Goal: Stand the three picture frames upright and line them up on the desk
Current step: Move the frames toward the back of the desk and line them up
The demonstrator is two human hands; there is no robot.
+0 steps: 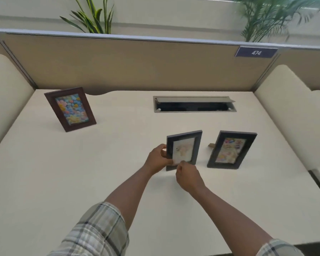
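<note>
Three picture frames are on the cream desk [118,182]. A brown frame [70,109] with a flower picture stands upright at the far left. A black frame [231,150] with a colourful picture stands upright at the right, its back stand showing behind it. Between them, near the middle, a dark frame [186,145] with a pale picture is upright and slightly turned. My left hand [158,158] grips its left edge. My right hand [187,177] pinches its bottom edge.
An open cable slot [194,104] is sunk into the desk at the back. A tan partition [137,63] with a "474" label [256,52] closes the far side, with plants behind. Cream padded dividers [5,100] flank both sides.
</note>
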